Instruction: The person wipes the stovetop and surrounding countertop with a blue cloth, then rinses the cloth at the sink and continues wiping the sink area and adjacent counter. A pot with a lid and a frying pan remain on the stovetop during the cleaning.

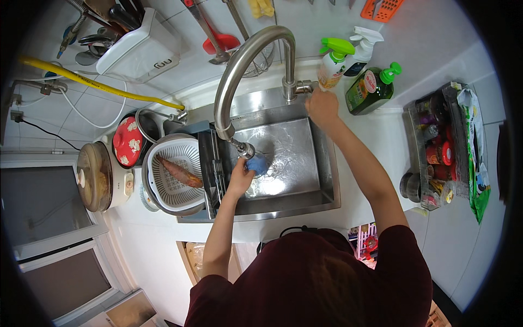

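My left hand point(240, 178) grips a blue cloth or scrubber point(257, 164) below the spray head of the steel gooseneck faucet point(222, 96), over the left part of the stainless steel sink point(286, 163). The sink floor looks wet. My right hand point(322, 107) is at the faucet's side lever point(305, 86), its fingers curled at the lever's end; the fingertips are partly hidden. Left of the sink, a reddish-brown root, like a sweet potato point(179, 171), lies in a white plastic colander point(156, 195) set in a metal bowl.
A dark rack point(210, 171) spans the sink's left side. Spray bottles point(331, 67) and a green pump bottle point(369, 90) stand behind my right hand. A red-lidded pot point(127, 141) and a cooker point(96, 175) stand far left, a clear bin of jars point(425, 159) at right.
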